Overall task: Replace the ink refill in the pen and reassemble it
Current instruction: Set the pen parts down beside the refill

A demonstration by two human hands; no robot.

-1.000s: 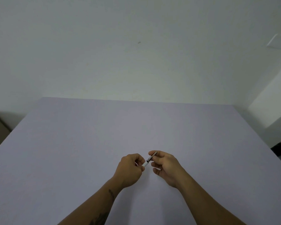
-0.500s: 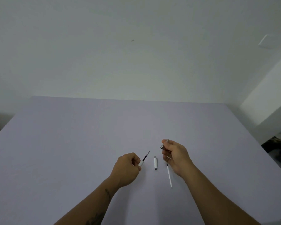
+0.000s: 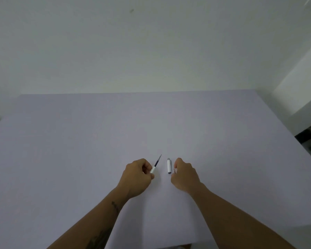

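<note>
left hand (image 3: 136,177) fingers clenched round pen barrel (image 3: 153,170) with refill (image 3: 158,160) protruding, cap (image 3: 169,165) on bench (image 3: 79,141), right hand (image 3: 184,175) curled beside it, grip unclear

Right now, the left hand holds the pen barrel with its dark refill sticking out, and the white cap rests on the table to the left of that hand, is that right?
Not quite. The head view shows the white cap resting on the table to the right of the left hand, between it and the right hand. The pen barrel and dark refill are as you say.

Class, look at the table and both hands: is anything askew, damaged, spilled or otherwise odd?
Nothing stands out. The pen is simply apart: the left hand holds the barrel with its refill sticking out, and the cap lies on the table.
</note>
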